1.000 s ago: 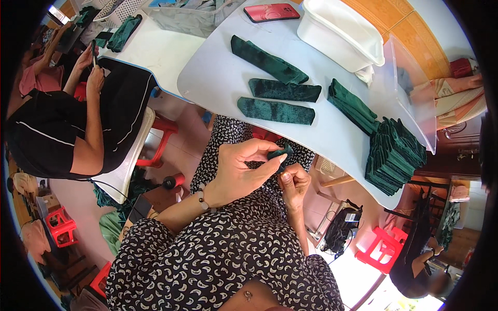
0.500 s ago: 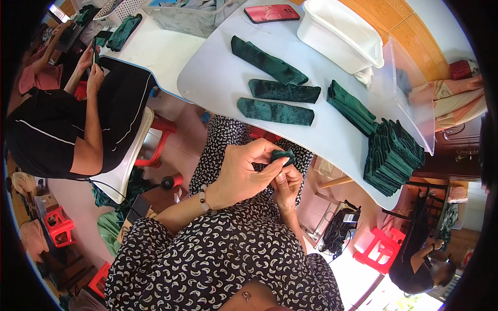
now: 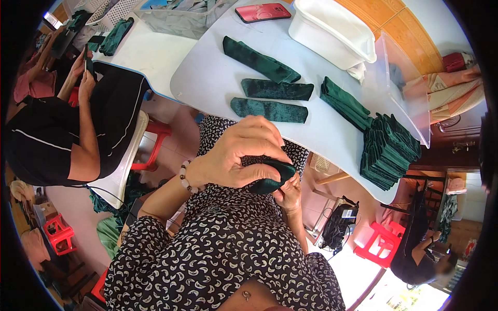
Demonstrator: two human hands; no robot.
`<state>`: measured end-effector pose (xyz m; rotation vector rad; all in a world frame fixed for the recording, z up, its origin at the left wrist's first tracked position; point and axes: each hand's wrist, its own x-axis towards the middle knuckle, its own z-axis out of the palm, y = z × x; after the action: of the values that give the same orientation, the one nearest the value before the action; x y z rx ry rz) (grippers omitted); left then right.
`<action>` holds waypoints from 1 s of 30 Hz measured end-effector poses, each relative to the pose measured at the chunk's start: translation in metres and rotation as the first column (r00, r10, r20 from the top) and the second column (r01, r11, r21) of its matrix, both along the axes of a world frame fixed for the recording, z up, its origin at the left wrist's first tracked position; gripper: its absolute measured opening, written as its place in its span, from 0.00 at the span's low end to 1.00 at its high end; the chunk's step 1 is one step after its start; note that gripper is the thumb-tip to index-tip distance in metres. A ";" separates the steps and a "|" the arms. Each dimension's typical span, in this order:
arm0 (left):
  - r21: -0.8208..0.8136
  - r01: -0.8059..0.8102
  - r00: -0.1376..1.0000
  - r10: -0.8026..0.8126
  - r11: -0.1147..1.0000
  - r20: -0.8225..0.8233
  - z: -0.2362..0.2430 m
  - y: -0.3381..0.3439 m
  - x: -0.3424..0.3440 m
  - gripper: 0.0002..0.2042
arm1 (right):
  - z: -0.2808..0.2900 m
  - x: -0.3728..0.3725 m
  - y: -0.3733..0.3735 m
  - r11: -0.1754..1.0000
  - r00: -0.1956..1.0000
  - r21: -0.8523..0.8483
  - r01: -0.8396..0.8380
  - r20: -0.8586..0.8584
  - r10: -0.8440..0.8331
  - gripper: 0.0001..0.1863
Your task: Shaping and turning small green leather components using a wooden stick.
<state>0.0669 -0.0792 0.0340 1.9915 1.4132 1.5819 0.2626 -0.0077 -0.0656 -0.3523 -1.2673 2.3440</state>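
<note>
A small piece of dark green velvet fabric is held above my lap, before the near edge of the table. Thumb and fingers of my left hand pinch it from above, and a beaded bracelet circles that wrist. Lower and to the right, my right hand grips the fabric's other end, with its fingers partly hidden. Beyond my hands, three flat green velvet strips lie side by side on the table. Farther right, more folded strips lead to a thick stack of green velvet pieces.
The pale table carries a red phone, a white plastic bin and a clear plastic box. To the left, a co-worker in black handles green fabric. Red stools stand on the floor.
My left hand has risen slightly and turned over the fabric, which shows a larger, longer face now. My right hand stays near its place. The view has shifted a little.
</note>
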 end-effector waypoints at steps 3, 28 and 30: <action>-0.151 0.093 0.959 -0.048 0.984 0.280 0.006 -0.004 0.007 0.14 | 0.005 0.000 -0.002 1.000 1.000 0.023 0.021 0.014 -0.021 0.24; -0.199 -0.025 0.775 0.145 0.980 0.615 -0.015 -0.020 0.021 0.07 | 0.013 0.004 -0.009 0.976 0.991 -0.220 0.003 0.131 0.026 0.18; -0.206 0.010 0.744 0.131 0.978 0.655 -0.016 -0.021 0.021 0.08 | 0.015 0.003 -0.008 0.983 0.991 -0.182 0.002 0.134 0.023 0.18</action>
<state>0.0880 -0.1006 0.0182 1.0779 1.2621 1.8315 0.2656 -0.0158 -0.0510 -0.5739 -1.1175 2.4884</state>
